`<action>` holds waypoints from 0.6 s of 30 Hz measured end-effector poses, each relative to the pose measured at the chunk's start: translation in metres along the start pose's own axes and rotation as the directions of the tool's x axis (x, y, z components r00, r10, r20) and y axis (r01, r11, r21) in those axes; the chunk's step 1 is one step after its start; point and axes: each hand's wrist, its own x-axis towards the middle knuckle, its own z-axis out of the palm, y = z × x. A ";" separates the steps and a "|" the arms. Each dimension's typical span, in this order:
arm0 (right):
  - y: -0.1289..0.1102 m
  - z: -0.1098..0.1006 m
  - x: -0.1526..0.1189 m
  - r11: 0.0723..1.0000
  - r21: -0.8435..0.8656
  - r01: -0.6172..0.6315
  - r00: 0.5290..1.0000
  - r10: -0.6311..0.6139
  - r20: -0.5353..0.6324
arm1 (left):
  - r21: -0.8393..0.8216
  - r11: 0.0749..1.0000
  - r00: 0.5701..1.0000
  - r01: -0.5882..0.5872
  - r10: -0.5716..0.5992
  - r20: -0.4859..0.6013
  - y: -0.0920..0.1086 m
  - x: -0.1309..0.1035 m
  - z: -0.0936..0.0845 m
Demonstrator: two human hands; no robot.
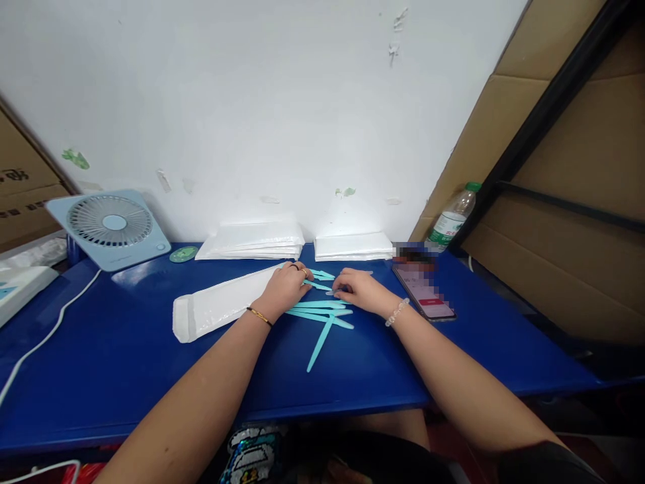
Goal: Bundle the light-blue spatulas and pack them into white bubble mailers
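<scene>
Slim turquoise sticks shaped like eyebrow razors (pixel 320 343) lie fanned out on the blue table, several of them crossing each other. My left hand (pixel 287 288) is closed over a few of the razors, whose turquoise ends stick out to the right of its fingers. A long white padded envelope (pixel 216 306) lies slanted, its right end partly behind that hand. Just right of the razor tips, my right hand (pixel 359 290) has thumb and fingers pinched together. A small clear piece (pixel 330 292) shows at its fingertips, too small to name surely.
Two stacks of white padded envelopes (pixel 252 240) stand against the wall. On the left is a light blue fan (pixel 113 225) with a white cable (pixel 48 329). A phone (pixel 426 290) and a plastic bottle (pixel 451 218) are at the right. A green disc (pixel 184 254) lies near the fan.
</scene>
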 end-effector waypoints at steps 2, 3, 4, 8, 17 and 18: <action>-0.004 0.001 0.002 0.996 -0.091 0.016 1.000 -0.015 0.014 | 0.039 0.999 1.000 0.002 -0.002 0.018 0.000 0.001 0.001; -0.005 0.000 0.002 0.991 -0.137 0.012 1.000 -0.010 0.014 | 0.056 0.998 1.000 0.000 -0.001 0.020 0.000 0.002 0.000; -0.007 0.000 0.003 0.985 -0.175 0.001 1.000 0.001 0.011 | 0.068 0.998 1.000 -0.003 0.002 0.018 0.001 0.002 0.000; -0.008 -0.004 0.000 0.988 -0.152 -0.036 0.999 0.033 -0.019 | 0.032 0.999 1.000 -0.011 0.011 -0.007 0.003 0.003 -0.003; -0.005 -0.021 -0.006 0.646 0.758 -0.084 0.919 0.344 -0.191 | -0.312 0.948 0.997 0.068 -0.074 -0.010 0.008 -0.003 -0.011; -0.006 -0.022 -0.005 0.604 0.793 -0.077 0.916 0.357 -0.183 | -0.335 0.939 0.997 0.075 -0.081 -0.004 0.008 -0.003 -0.011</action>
